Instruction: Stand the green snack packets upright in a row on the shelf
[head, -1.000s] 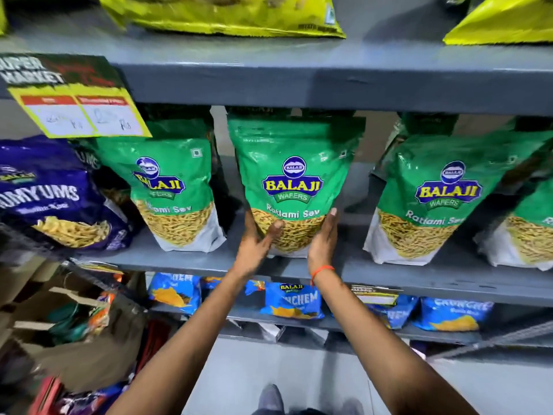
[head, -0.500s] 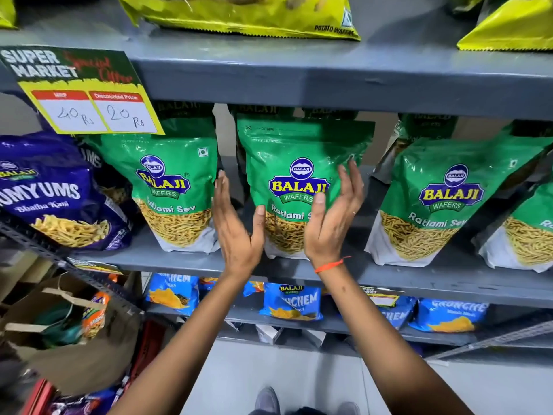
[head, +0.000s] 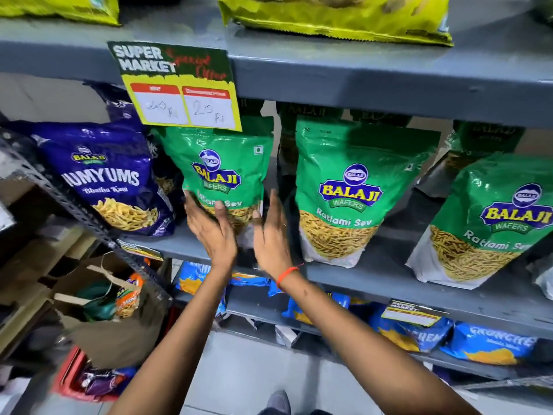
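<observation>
Both hands reach up to the grey shelf (head: 374,277). Left hand (head: 212,232) lies flat with fingers spread on the lower front of the leftmost green packet (head: 221,175), touching it without closing around it. Right hand (head: 270,232), with an orange thread on the wrist, is released and flat just at that packet's 3 o'clock edge; whether it touches is unclear.

Three green packets show their fronts in a row along the shelf. The leftmost stands with its long axis vertical, top toward 12 o'clock, tilted a little toward 11. The middle green packet (head: 356,187) stands upright at 3 o'clock of the hands. The right green packet (head: 490,223) leans, top toward 1 o'clock. More green packets sit behind in shadow, uncounted.

One purple packet (head: 104,178) leans at 9 o'clock of the leftmost. One price card (head: 182,88) hangs from the shelf above at 12 o'clock.
</observation>
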Action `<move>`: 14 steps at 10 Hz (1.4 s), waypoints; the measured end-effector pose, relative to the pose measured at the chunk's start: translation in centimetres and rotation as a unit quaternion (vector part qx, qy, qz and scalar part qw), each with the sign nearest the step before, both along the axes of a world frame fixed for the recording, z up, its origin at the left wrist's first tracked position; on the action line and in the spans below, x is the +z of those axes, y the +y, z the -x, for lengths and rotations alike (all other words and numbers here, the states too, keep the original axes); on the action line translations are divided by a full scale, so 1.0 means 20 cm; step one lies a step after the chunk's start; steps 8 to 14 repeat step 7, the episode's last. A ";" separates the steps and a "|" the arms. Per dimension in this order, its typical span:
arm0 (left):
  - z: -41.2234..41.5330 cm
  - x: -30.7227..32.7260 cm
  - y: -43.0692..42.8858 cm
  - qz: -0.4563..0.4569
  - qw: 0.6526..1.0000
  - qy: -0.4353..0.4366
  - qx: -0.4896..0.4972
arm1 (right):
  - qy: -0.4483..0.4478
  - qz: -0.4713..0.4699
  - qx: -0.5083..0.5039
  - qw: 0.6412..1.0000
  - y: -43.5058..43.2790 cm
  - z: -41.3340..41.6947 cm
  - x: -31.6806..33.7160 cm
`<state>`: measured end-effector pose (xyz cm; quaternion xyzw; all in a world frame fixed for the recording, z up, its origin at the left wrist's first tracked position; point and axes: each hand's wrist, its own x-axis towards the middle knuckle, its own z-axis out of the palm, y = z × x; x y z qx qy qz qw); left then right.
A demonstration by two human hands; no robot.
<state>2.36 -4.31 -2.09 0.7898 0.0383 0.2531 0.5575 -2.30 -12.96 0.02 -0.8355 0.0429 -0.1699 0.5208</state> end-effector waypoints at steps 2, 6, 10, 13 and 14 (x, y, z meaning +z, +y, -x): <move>-0.05 -0.07 0.10 0.075 0.994 0.042 -0.063 | 0.095 -0.060 0.081 0.990 0.00 -0.07 -0.16; -0.03 -0.04 0.16 0.055 0.996 0.069 -0.023 | 0.107 0.006 0.050 0.993 0.03 -0.02 -0.10; 0.10 0.07 0.09 -0.052 0.996 -0.050 0.052 | 0.118 0.115 0.037 0.986 -0.09 0.03 0.05; 0.10 0.07 0.09 -0.052 0.996 -0.050 0.052 | 0.118 0.115 0.037 0.986 -0.09 0.03 0.05; 0.10 0.07 0.09 -0.052 0.996 -0.050 0.052 | 0.118 0.115 0.037 0.986 -0.09 0.03 0.05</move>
